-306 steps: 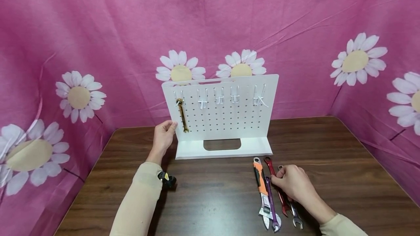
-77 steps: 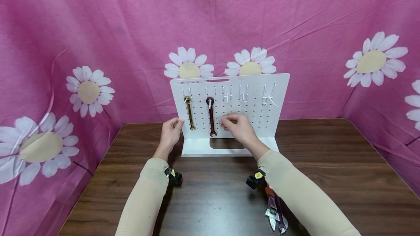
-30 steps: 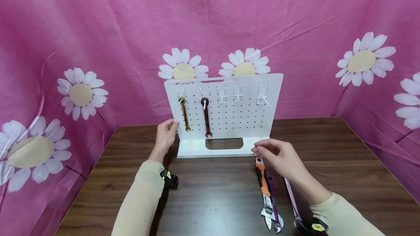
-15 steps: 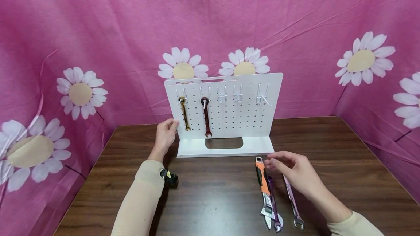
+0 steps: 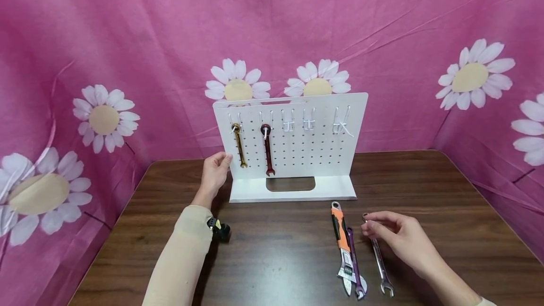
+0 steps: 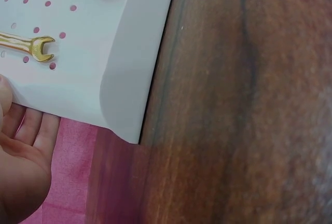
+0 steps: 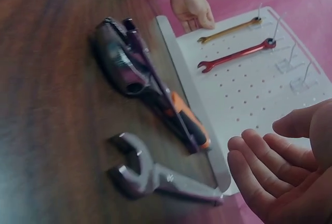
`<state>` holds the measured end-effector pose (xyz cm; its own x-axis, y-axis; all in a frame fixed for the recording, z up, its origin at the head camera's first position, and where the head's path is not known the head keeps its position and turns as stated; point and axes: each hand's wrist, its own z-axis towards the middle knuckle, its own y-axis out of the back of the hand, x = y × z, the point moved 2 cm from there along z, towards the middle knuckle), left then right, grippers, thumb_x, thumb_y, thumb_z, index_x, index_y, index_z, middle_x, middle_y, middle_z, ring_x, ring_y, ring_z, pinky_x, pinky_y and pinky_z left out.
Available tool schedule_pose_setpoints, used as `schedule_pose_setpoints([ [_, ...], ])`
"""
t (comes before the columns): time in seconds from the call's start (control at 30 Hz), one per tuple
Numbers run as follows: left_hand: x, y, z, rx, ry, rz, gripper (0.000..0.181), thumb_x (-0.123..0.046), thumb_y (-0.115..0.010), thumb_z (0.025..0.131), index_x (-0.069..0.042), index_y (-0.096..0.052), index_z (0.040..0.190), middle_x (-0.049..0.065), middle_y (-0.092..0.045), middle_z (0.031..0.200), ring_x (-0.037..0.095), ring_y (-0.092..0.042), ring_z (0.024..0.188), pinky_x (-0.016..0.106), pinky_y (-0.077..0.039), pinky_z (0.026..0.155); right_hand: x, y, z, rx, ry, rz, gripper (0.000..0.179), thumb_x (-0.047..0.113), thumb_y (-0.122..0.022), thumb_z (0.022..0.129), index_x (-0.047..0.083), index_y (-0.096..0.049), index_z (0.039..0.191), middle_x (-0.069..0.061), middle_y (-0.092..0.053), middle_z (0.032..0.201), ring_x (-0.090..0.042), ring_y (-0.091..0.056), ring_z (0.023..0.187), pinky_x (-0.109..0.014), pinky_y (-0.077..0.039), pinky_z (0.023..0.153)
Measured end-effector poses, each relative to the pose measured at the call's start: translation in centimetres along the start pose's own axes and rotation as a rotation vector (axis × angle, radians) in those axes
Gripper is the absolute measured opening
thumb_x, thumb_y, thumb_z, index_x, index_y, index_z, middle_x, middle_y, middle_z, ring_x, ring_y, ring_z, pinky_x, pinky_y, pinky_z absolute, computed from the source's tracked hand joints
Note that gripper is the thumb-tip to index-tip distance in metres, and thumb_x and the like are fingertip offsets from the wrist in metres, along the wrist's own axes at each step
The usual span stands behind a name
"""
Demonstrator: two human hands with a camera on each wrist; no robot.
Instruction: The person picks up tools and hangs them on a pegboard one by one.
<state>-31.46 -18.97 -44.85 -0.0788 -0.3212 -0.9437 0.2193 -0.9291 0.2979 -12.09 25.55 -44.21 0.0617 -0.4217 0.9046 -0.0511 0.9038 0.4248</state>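
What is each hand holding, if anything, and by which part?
The left hand grips the white pegboard by its left side edge; the right hand holds nothing.

Pegboard (image 5: pixel 307 152) on table (image 5: pixel 263 259), two wrenches (image 5: pixel 267 152) hung at its left, three tools (image 5: pixel 342 242) at its front right, curtain (image 5: pixel 272 18) behind

Beige sleeves (image 5: pixel 182 251), black wrist camera (image 5: pixel 223 233) with yellow mark (image 5: pixel 218 224), bare left hand (image 5: pixel 214 174), bare right hand (image 5: pixel 408 240)
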Motion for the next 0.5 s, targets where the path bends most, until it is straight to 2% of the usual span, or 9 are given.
schedule_pose_setpoints([
  [0.13,-0.2,0.0,0.0,0.001,-0.003,-0.010,0.027,-0.017,-0.063,0.111,0.007,-0.075,0.109,0.009,-0.077,0.090,0.008,-0.062,0.082,0.023,-0.056,0.080,-1.0,0.3,-0.6,0.023,-0.039,0.021,0.028,0.001,-0.064,0.107,-0.020,-0.065,0.125,-0.014,-0.082,0.097,-0.009,-0.079,0.082,-0.027,-0.065,0.074],
  [0.27,-0.2,0.0,-0.1,-0.006,-0.007,-0.020,0.026,-0.017,-0.064,0.110,0.007,-0.075,0.109,0.010,-0.077,0.089,0.011,-0.061,0.081,0.026,-0.056,0.079,-1.6,0.6,-1.0,0.040,-0.084,0.002,0.027,-0.001,-0.063,0.106,-0.021,-0.065,0.123,-0.015,-0.081,0.095,-0.010,-0.077,0.078,-0.030,-0.065,0.071],
  [0.5,0.0,0.1,-0.1,-0.001,0.010,-0.012,0.026,-0.017,-0.063,0.111,0.006,-0.075,0.114,0.013,-0.078,0.098,0.006,-0.064,0.089,0.040,-0.062,0.097,-2.4,0.7,-1.6,0.063,-0.254,-0.075,0.025,0.005,-0.066,0.106,-0.014,-0.071,0.120,-0.008,-0.076,0.084,-0.012,-0.066,0.061,-0.031,-0.059,0.055],
])
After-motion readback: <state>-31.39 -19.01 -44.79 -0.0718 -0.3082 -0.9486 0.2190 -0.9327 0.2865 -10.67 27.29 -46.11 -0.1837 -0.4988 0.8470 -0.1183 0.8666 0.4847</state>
